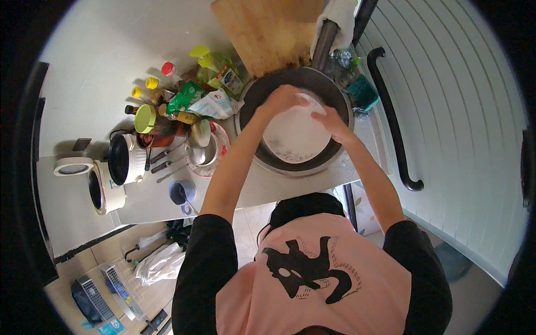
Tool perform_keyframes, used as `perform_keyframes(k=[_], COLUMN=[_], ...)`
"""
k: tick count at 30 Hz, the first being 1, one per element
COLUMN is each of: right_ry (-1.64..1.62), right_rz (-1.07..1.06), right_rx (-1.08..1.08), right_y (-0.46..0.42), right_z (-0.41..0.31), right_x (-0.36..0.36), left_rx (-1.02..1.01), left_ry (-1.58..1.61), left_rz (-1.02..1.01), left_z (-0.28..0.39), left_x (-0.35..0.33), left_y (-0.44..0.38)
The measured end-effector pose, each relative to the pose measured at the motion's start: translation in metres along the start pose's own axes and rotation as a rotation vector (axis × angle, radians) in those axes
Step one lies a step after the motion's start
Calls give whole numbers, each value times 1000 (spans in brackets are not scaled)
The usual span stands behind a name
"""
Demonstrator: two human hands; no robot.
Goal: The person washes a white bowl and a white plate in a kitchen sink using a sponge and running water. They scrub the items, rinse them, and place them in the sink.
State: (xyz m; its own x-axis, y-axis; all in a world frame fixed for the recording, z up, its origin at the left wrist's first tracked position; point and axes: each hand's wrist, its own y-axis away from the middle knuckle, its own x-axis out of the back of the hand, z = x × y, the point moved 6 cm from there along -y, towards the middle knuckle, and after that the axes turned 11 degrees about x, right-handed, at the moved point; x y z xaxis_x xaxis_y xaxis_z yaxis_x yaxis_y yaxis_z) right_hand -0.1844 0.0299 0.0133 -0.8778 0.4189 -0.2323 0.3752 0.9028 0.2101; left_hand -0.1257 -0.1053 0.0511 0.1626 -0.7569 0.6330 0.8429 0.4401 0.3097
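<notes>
A round white plate (296,133) with dark speckles along its near part is tilted over a dark frying pan (268,161). My right hand (333,124) grips the plate's right rim, thumb on the upper face. At the far rim, my left hand (284,99) is bent over the edge, its fingertips partly blurred. The pan's handle (325,44) points away from me towards the wall. Both forearms reach across the pan's near side, and the plate hides much of the pan's inside.
A wooden cutting board (272,33) leans behind the pan. To the left stand a green pump bottle (222,75), several condiment bottles, a ladle (203,155), a blue mug (182,191) and a white rice cooker (127,159). A green sponge (363,93) and a black door handle (393,121) are right.
</notes>
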Motion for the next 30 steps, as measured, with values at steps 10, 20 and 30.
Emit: perform_keyframes(k=[10,20,30], right_ry=[-254,-451,424], right_rz=[375,175,5], right_rx=[80,89,177], right_y=[7,19,-66], right_z=[40,76,34], right_x=[16,-56,9], left_rx=[377,323,345], left_ry=[1605,1459,1275], left_rz=[183,894,805], left_z=[-82,-56,-63], left_x=[-103,-91,-46], left_y=[85,99,122])
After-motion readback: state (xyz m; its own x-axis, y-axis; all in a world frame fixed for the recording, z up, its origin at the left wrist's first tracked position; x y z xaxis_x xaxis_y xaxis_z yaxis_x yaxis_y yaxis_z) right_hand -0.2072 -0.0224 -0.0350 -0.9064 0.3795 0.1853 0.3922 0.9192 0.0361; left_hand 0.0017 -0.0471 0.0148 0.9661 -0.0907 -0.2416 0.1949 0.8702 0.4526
